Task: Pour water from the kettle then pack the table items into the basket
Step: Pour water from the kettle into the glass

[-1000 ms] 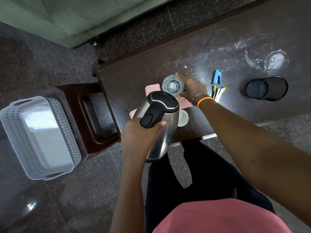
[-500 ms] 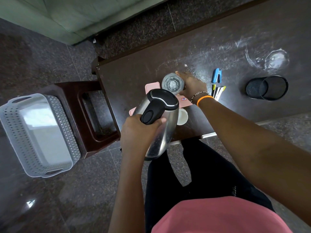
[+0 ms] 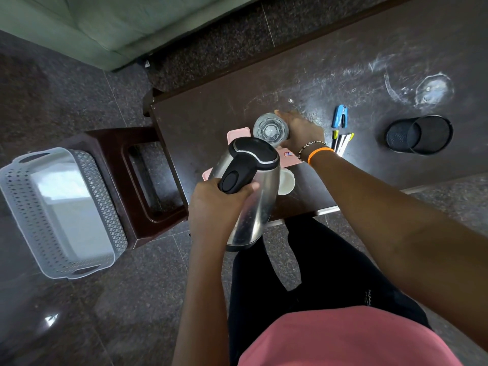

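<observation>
A steel kettle [image 3: 253, 204] with a black lid and handle is tipped forward over the table's near edge, its spout end close to a clear glass [image 3: 270, 129]. My left hand [image 3: 216, 204] grips the kettle's handle. My right hand [image 3: 301, 134] wraps the right side of the glass, which stands on the dark table [image 3: 211, 120]. Under the kettle lie a pink flat item [image 3: 239, 133] and a white round item [image 3: 287, 182], both partly hidden. An empty grey perforated basket [image 3: 15, 196] sits on a brown stool [image 3: 148, 186] to the left.
On the table to the right lie a blue stapler [image 3: 340, 116], several pens [image 3: 342, 142] and a black mesh pen holder [image 3: 420, 134] on its side. White scuff rings mark the far right of the tabletop. The floor is dark stone tile.
The kettle has shifted slightly forward and up toward the glass. My right hand has stayed on the glass.
</observation>
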Tool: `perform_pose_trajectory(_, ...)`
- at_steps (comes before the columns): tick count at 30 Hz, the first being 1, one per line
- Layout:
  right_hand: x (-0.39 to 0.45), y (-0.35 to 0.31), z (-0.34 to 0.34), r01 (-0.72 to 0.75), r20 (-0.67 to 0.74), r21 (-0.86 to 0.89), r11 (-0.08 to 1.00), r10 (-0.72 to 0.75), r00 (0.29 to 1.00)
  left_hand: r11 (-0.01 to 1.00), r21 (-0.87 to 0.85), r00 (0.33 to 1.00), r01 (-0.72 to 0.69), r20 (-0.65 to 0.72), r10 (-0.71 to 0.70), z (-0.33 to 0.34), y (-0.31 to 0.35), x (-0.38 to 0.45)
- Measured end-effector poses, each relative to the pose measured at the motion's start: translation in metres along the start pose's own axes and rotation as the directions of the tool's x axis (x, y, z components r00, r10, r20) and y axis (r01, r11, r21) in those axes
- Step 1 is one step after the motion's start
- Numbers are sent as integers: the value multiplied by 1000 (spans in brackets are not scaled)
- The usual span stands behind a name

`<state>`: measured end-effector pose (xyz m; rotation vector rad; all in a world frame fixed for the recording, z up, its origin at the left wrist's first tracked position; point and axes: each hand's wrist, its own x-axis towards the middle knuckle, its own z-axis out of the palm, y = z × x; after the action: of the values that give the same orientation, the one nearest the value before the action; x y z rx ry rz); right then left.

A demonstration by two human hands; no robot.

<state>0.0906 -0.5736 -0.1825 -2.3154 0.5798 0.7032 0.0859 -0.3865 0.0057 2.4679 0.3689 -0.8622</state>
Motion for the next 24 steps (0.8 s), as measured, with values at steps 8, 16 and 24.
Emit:
perform_pose_trajectory(8, 0, 0, -1, -6, 10, -11, 1000, 7, 1000, 1000, -6, 1000, 6, -3, -6, -1, -1, 0)
perform_pose_trajectory(16, 0, 0, 0, -6, 14, -20, 1000, 6, 1000, 1000, 4, 1000, 11, -12, -11, -2, -2, 0)
perform_pose_trajectory(24, -2, -1, -1, -3, -16, -22, 1000, 3, 1000, 1000, 3, 1000, 16, -8, -16, -2, -1, 1)
